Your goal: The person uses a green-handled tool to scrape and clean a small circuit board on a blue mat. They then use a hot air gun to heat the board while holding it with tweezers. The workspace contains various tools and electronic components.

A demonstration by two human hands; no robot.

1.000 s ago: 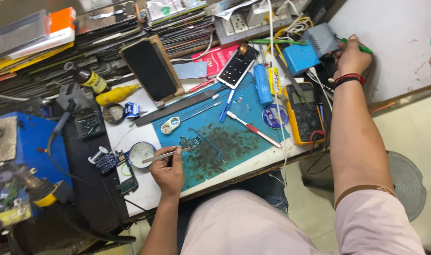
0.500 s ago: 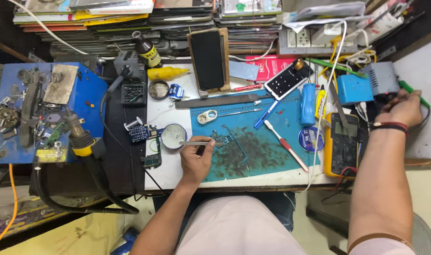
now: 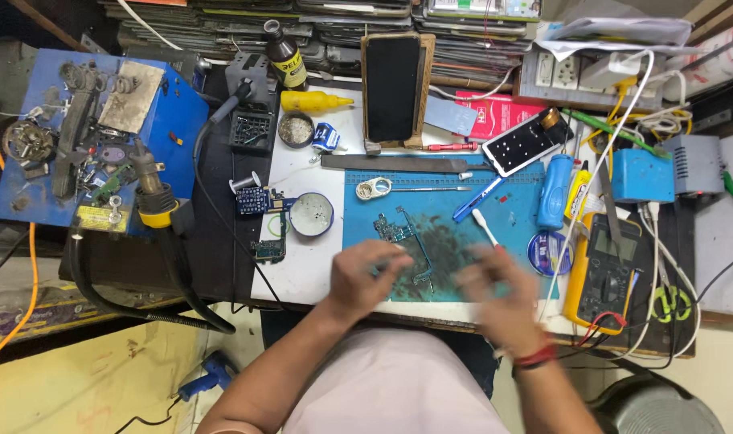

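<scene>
From the head camera, both of the person's hands rest over the near edge of one teal work mat (image 3: 451, 233). The left hand (image 3: 365, 277) lies loosely curled at the mat's left edge, its fingertips just beside a small circuit board (image 3: 395, 229) lying flat on the mat; whether it pinches anything I cannot tell. The right hand (image 3: 499, 293) is blurred with motion over the mat's lower right part, so its grip and opening cannot be read; a red band circles its wrist. Left of the mat sits one round white tin (image 3: 312, 214), with two more small boards just beside it on the white table (image 3: 302, 273). On the mat's far edge lie one magnifier loupe (image 3: 373, 189) and one blue pen (image 3: 477, 199). One yellow multimeter (image 3: 604, 269) stands right of the mat, one dark phone (image 3: 392, 87) leans upright behind it, and one blue soldering station (image 3: 93, 137) sits well apart at far left.
</scene>
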